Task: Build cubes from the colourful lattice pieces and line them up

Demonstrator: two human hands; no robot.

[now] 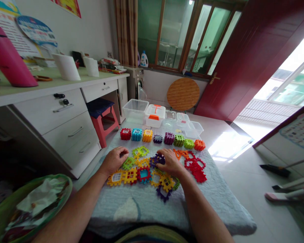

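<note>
On the blue cloth (212, 206), among loose plastic pieces (166, 182), the right hand (170, 161) holds a purple piece (155, 160) in a closed pinch, while the half-curled left hand (115, 160), apparently empty, sits beside a green piece (128, 164).

Below my left hand (116, 160) and right hand (171, 161) lies a soft, matt, rumpled cloth (149, 212). The piece (154, 161) at my right fingers looks like smooth plastic. Ahead of my hands, the boxes (135, 111) are clear, shiny plastic; beyond them, the round tabletop (183, 92) is grained wood. Far to their right, the door (243, 60) is glossy; far left, the rolls (66, 67) are matt paper.
</note>
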